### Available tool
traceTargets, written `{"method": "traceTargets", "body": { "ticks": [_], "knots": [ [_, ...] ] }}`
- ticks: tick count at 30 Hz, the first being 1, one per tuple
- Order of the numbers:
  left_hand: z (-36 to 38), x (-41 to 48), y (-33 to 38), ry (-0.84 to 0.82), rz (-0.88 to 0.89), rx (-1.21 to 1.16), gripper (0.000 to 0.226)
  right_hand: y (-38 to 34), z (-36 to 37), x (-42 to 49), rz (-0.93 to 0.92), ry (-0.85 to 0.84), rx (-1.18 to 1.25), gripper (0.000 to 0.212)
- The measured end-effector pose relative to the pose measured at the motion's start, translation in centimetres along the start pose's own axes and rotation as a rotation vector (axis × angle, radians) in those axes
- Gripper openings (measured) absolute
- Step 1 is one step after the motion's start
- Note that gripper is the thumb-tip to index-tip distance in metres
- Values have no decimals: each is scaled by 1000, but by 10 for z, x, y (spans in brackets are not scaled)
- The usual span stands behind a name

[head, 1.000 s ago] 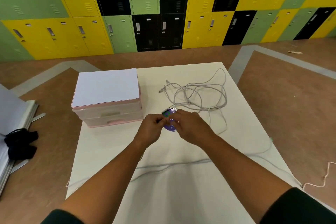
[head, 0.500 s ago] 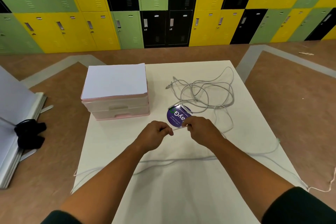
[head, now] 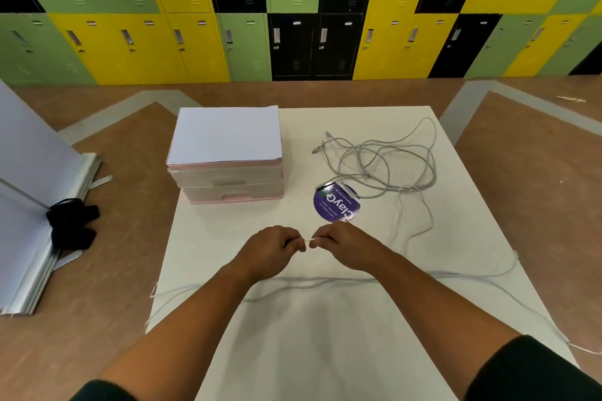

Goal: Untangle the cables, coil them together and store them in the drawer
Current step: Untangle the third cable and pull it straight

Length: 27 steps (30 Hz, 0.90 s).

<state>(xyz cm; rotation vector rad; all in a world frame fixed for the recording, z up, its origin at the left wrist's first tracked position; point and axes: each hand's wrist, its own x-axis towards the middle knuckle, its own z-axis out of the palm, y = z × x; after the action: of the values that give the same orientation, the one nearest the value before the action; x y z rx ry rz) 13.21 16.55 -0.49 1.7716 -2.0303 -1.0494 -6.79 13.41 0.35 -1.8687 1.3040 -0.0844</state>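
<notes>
Right, both hands are low over the middle of the white bench [head: 325, 352]. The left hand [head: 270, 251] and right hand [head: 345, 247] sit knuckles-up, almost touching. Each pinches an end of a short stretch of thin pale cable [head: 308, 240] strung across the small gap between them. Can't tell which cable that stretch belongs to; too thin at this angle.

A long grey cable run [head: 312, 282] crosses the bench left to right under both forearms and droops off both side edges. A loose tangle of grey cables [head: 384, 159] lies on the far right of the bench, plug ends pointing toward the drawers. A round purple sticker with white lettering [head: 337, 202] lies flat just nearer than the tangle, one strand over its far edge.

A pink-framed translucent two-drawer unit [head: 228, 185] stands far left on the bench, both drawers closed, with a white paper sheet [head: 224, 133] on top.

On the floor to the left, a black bundle [head: 70, 225] sits against leaning white panels [head: 29, 172]. Green, yellow and black lockers [head: 293, 10] fill the back wall.
</notes>
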Motion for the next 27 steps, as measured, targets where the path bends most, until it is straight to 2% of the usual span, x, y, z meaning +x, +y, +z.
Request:
{"method": "traceTargets", "body": {
  "ticks": [9,12,16,18,22,27],
  "knots": [
    [-4,-22,-32,37,-4,145,30,-8,21,5,44,-85,11,26],
    [-5,-26,-49,86,-87,115,43,1,17,4,107,-87,-2,25],
    [-6,-35,-59,123,-123,209,58,5,18,4,119,-72,-57,25],
    [-6,-35,-60,151,-144,186,54,2,20,6,110,-61,-74,25],
    [-4,-35,-59,122,-116,114,26,-7,26,8,79,-52,-82,23],
    [-5,-43,-72,169,-72,185,24,-9,26,9,90,-12,-46,16]
  ]
}}
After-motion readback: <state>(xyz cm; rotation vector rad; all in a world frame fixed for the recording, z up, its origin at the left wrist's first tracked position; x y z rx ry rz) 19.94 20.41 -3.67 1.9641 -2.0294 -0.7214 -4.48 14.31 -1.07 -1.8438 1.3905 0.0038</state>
